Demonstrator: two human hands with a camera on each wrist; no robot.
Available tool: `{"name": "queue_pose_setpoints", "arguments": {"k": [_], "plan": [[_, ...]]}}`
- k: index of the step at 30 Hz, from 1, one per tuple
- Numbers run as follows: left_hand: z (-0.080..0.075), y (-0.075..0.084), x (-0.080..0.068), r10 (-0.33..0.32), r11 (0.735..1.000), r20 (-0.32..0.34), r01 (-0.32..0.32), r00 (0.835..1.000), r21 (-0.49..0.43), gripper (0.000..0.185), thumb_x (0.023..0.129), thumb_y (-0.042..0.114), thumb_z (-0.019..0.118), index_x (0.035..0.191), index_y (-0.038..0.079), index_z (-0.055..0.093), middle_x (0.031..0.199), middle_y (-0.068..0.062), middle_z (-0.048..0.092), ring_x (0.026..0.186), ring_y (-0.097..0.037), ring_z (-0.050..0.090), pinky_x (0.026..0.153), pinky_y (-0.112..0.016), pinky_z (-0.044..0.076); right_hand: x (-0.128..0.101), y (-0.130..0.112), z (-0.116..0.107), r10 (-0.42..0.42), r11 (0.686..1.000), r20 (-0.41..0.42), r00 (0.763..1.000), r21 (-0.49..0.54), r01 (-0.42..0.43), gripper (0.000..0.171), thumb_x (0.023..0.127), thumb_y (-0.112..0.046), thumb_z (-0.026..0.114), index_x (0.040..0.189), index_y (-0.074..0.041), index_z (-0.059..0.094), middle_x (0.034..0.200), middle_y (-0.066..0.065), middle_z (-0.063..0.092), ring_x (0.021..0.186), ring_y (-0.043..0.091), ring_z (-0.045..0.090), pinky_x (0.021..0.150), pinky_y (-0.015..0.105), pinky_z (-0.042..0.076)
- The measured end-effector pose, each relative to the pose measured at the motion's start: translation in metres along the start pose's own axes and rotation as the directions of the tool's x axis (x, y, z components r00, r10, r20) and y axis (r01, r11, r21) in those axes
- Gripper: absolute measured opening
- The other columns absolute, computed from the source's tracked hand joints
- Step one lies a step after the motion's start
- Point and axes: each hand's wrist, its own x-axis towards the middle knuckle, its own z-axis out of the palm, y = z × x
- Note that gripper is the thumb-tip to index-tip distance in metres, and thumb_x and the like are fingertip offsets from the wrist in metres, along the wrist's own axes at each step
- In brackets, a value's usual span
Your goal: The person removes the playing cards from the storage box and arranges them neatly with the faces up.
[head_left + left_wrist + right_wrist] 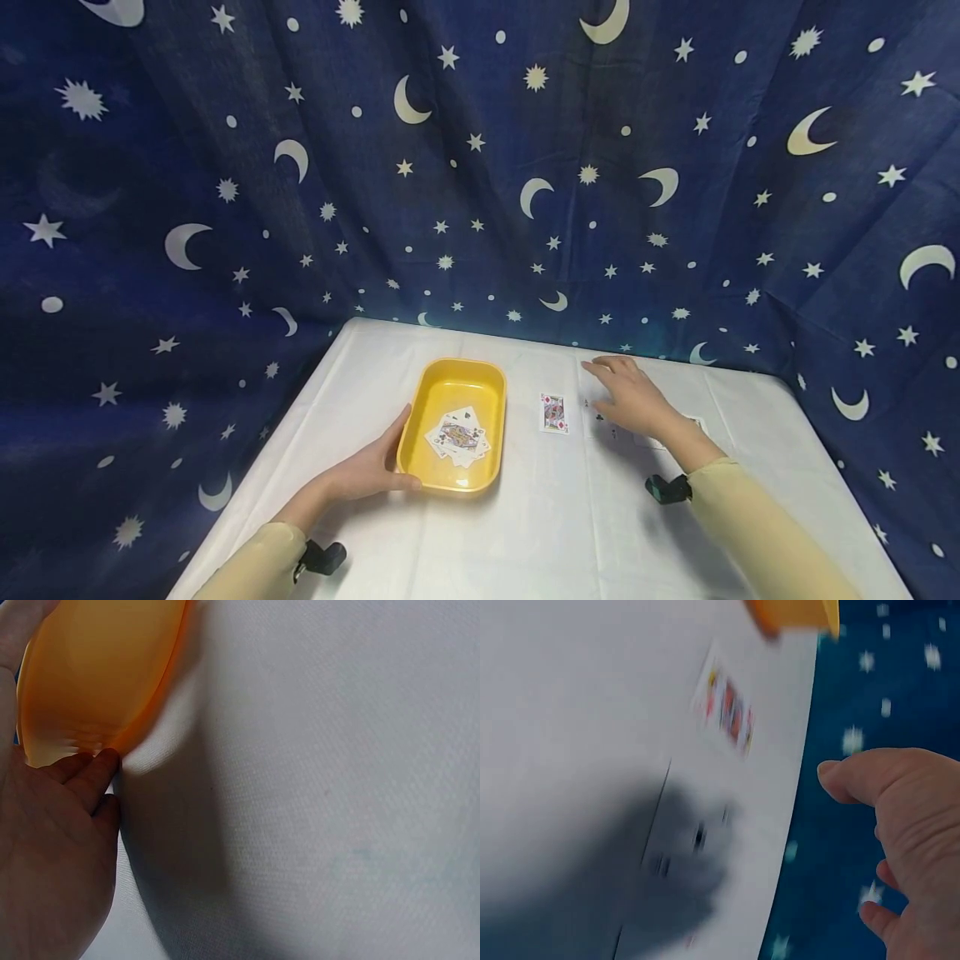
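Observation:
A yellow tray (430, 417) with rounded corners stands left of the middle of the table; several playing cards (461, 435) lie loosely piled in it, a face card on top. My left hand (369, 469) grips the tray at its near left corner, thumb at the near side and fingers along the left side. In the left wrist view, fingertips (107, 759) touch the tray's wall (97, 675). My right hand (633, 398) hovers above the table holding nothing, fingers apart. Below it lies a black-suited card (599, 417), partly hidden. A red-suited face card (554, 414) lies between tray and hand.
Another card (696, 422) lies to the right, mostly covered by my right wrist. White cloth (525, 533) covers the table. A dark blue curtain (480, 208) with moons and stars hangs behind and at both sides.

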Motion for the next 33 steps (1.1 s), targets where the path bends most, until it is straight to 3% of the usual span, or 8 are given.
{"name": "queue_pose_setpoints", "arguments": {"k": [8, 12, 19, 24, 33], "plan": [[-0.001, 0.001, 0.000, 0.009, 1.000, 0.007, -0.009, 1.000, -0.010, 0.129, 0.078, 0.045, 0.089, 0.166, 0.028, -0.004, 0.172, 0.001, -0.001, 0.156, -0.023, 0.003, 0.123, -0.053, 0.013, 0.025, -0.064, 0.012, -0.099, 0.994, 0.035, 0.995, 0.041, 0.097, 0.067, 0.092, -0.027, 0.074, 0.154, -0.020, 0.048, 0.153, 0.006, 0.047, 0.143, 0.030, 0.037, 0.118, 0.054, 0.032], [0.000, 0.001, 0.000, 0.003, 1.000, 0.007, -0.003, 1.000, -0.010, 0.128, 0.078, 0.044, 0.089, 0.165, 0.029, -0.004, 0.172, 0.001, -0.001, 0.156, -0.023, 0.004, 0.123, -0.053, 0.013, 0.035, -0.089, 0.018, -0.127, 0.990, 0.065, 0.990, 0.072, 0.122, 0.068, 0.091, -0.022, 0.072, 0.154, -0.024, 0.048, 0.154, 0.002, 0.046, 0.143, 0.026, 0.036, 0.118, 0.051, 0.033], [0.000, 0.005, -0.002, -0.025, 1.000, 0.003, 0.025, 1.000, -0.003, 0.128, 0.079, 0.043, 0.088, 0.166, 0.029, -0.005, 0.172, 0.000, 0.000, 0.157, -0.024, 0.004, 0.123, -0.053, 0.014, 0.046, -0.121, 0.030, -0.185, 0.978, 0.089, 0.979, 0.113, 0.175, 0.064, 0.091, -0.022, 0.073, 0.151, -0.021, 0.052, 0.153, 0.000, 0.047, 0.143, 0.022, 0.037, 0.119, 0.045, 0.031], [0.001, 0.005, -0.002, -0.024, 1.000, 0.005, 0.024, 1.000, -0.010, 0.128, 0.079, 0.043, 0.089, 0.166, 0.029, -0.004, 0.172, 0.000, 0.000, 0.157, -0.024, 0.005, 0.123, -0.052, 0.014, 0.053, -0.138, 0.039, -0.253, 0.965, 0.146, 0.956, 0.107, 0.239, 0.063, 0.090, -0.019, 0.074, 0.150, -0.022, 0.054, 0.151, 0.000, 0.051, 0.140, 0.023, 0.040, 0.119, 0.043, 0.033], [0.000, 0.000, -0.001, -0.001, 1.000, 0.012, 0.002, 1.000, -0.020, 0.127, 0.080, 0.041, 0.088, 0.165, 0.030, -0.005, 0.172, 0.000, -0.001, 0.157, -0.024, 0.004, 0.123, -0.053, 0.014, 0.062, -0.166, 0.047, -0.361, 0.930, 0.278, 0.890, 0.043, 0.364, 0.044, 0.092, -0.013, 0.070, 0.136, -0.020, 0.068, 0.142, -0.002, 0.061, 0.131, 0.022, 0.049, 0.113, 0.038, 0.039]]}}
